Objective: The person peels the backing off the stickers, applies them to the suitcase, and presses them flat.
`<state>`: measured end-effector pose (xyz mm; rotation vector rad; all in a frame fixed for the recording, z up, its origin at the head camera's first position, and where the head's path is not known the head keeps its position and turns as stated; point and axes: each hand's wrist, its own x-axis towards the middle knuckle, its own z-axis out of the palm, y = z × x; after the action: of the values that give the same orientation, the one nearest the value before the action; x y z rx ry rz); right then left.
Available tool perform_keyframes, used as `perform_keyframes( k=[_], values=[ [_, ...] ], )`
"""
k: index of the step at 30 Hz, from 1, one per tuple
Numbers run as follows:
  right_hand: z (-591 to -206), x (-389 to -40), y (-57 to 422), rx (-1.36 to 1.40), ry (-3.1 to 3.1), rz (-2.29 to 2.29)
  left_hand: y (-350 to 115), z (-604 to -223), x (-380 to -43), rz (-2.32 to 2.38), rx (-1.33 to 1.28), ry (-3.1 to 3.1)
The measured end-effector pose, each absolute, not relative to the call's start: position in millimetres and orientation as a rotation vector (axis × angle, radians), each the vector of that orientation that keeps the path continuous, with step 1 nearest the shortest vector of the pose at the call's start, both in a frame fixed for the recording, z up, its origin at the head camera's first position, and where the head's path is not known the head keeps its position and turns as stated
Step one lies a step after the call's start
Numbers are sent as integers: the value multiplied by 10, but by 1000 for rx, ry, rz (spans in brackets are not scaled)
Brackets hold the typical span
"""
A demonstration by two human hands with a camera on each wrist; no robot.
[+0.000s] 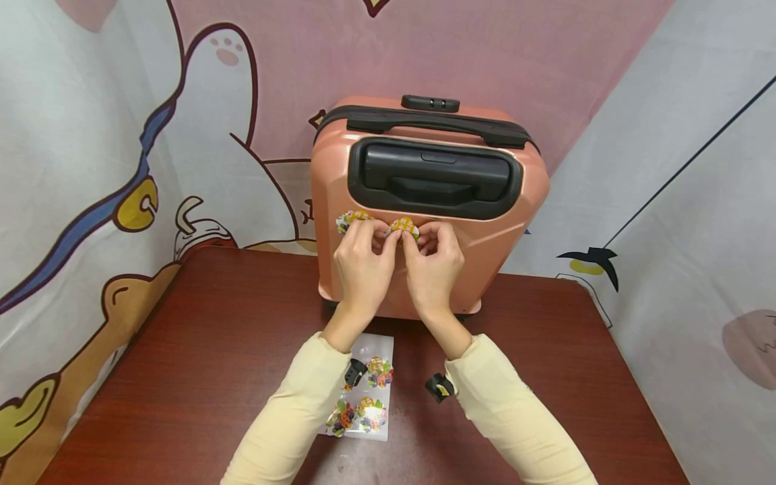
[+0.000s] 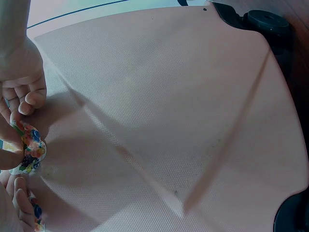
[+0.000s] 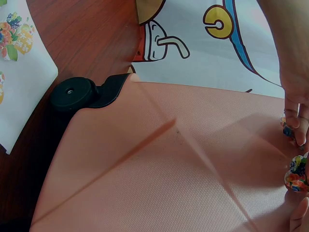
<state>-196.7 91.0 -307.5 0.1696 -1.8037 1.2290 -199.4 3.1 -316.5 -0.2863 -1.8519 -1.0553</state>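
Note:
A pink hard-shell suitcase (image 1: pixel 497 236) stands upright on the table, its black handle recess facing up toward me. Just below that recess, my left hand (image 1: pixel 364 263) and right hand (image 1: pixel 433 266) meet, pinching a colourful fruit-and-flower sticker (image 1: pixel 401 225) from both sides between thumbs and forefingers. The sticker (image 2: pixel 34 150) is close against the suitcase shell in the left wrist view, and the right wrist view shows part of the same sticker (image 3: pixel 297 173). A second similar sticker (image 1: pixel 351 219) is on the shell to the left, partly behind my left fingers.
A white sticker sheet (image 1: pixel 388 343) with several colourful stickers lies on the dark red table (image 1: pixel 230 364), partly under my left forearm. Behind the suitcase hangs a cartoon-printed cloth (image 1: pixel 273 81). Black suitcase wheels (image 3: pixel 72 94) show at the base.

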Motion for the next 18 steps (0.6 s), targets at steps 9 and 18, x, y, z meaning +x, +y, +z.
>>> perform_keyframes(
  k=[9, 18],
  values=[
    [-3071, -1954, 902, 165, -1812, 1231, 26, -3175, -1998, -1032, -288, -1839],
    [-3067, -1961, 915, 173, -1810, 1225, 15, -3177, -2001, -1034, -289, -1831]
  ],
)
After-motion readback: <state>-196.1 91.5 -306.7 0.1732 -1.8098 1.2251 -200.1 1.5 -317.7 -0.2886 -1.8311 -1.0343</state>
